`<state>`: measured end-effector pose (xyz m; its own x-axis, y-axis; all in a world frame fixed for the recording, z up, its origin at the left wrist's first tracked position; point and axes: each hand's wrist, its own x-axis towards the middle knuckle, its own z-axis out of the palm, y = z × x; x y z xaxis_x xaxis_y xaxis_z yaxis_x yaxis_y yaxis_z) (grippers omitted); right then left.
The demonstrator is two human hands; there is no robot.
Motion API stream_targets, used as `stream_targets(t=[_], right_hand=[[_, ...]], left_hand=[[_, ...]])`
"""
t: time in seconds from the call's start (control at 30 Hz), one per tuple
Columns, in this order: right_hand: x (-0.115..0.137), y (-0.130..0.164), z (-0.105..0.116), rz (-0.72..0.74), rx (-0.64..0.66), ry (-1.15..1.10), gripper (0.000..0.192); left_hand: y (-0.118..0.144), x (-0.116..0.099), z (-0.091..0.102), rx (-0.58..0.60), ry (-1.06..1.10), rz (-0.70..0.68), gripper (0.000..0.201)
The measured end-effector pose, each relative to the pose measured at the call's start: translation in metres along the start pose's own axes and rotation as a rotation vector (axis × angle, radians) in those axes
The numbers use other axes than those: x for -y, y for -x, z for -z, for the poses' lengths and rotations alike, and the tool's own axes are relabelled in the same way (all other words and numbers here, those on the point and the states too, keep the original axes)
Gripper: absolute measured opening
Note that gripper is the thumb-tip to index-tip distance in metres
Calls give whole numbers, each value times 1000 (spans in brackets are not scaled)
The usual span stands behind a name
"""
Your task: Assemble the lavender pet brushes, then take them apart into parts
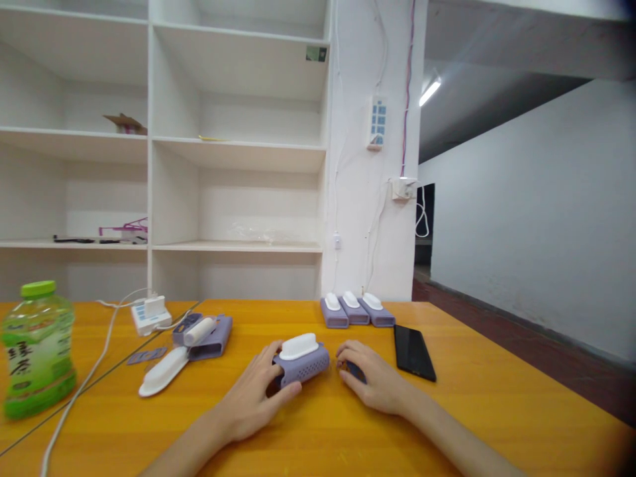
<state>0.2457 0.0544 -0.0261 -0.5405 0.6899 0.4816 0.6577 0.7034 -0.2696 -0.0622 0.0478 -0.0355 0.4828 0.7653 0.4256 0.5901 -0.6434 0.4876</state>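
My left hand (pixel 256 401) grips a purple perforated case with a white top (pixel 301 361), which rests on the orange table (pixel 318 424). Just to its right, my right hand (pixel 370 377) lies over a small dark purple piece (pixel 356 371), fingers curled on it. A black phone (pixel 413 352) lies flat to the right of that hand. Three finished purple cases with white tops (pixel 355 310) stand in a row at the table's far edge.
Left of the hands lie a loose white top (pixel 163 372), an open purple case with a white cylinder (pixel 203 334) and a flat purple piece (pixel 146 356). A green bottle (pixel 37 348) stands far left, a white power strip (pixel 150 314) with cable behind. White shelves back the table.
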Motion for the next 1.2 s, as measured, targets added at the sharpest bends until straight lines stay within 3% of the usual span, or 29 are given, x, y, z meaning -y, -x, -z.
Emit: stream_targets(t=[0.1,0.3,0.47,0.6,0.73,0.87,1.03,1.1,1.2], right_hand=[[0,-1,-3,-4,4,15,13],[-14,-1,-1,-39,-2,62,9],[-29,3,11,-53,-1,96,11],[-28,5,14,-48,3,120,10],[-19,4,11,-27,6,149,6],[-14,3,8,-30,-8,177,11],[-17,4,7,-27,-11,188,11],[-18,4,7,-20,-9,187,10],[-18,4,7,-12,-11,183,10]], left_hand=[[-4,-5,-5,-78,114,67,37],[-9,-7,5,-82,404,199,29],[-14,8,11,-101,508,162,32],[-20,25,17,-98,459,125,32],[-16,48,27,-129,318,175,26],[-7,69,35,-148,204,247,47],[-4,81,36,-130,117,239,74],[-5,82,36,-116,82,232,70],[-5,81,40,-63,11,263,44]])
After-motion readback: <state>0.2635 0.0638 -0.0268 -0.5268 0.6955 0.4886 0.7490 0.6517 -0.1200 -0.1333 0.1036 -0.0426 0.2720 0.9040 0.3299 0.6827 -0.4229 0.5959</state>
